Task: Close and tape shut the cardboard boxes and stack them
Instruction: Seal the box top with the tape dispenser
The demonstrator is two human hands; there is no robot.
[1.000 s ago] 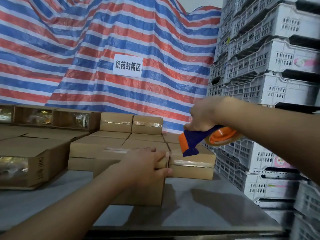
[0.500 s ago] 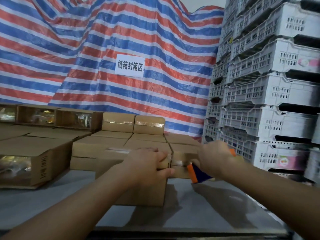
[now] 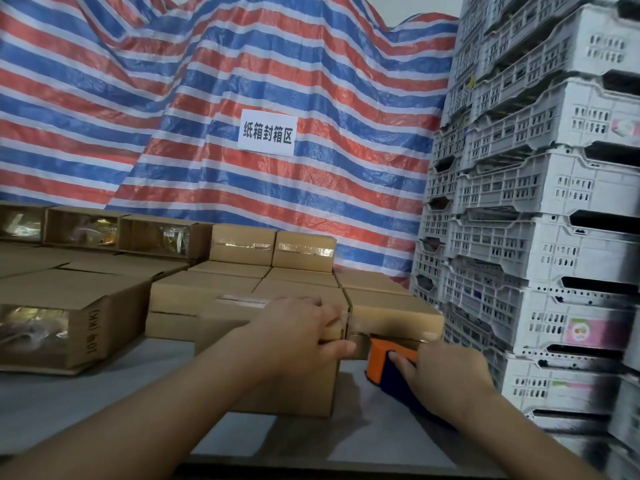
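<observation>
Left hand (image 3: 301,327) curled over the top right edge of the cardboard box (image 3: 277,382) at the table's (image 3: 69,410) front, thumb down its right face, hiding most of the top seam. Right hand (image 3: 446,379) wrapped round the tape dispenser (image 3: 384,362), orange nose against the box's right side (roll itself hidden behind the hand). Taped boxes (image 3: 273,245) stacked behind. Open boxes (image 3: 62,334) at left, contents blurred under film.

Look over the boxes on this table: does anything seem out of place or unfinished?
Yes. Several boxes on the left lie on their sides with ends still open, shiny packets showing inside, while the stacked boxes behind are taped shut. Nothing looks spilled or damaged.
</observation>
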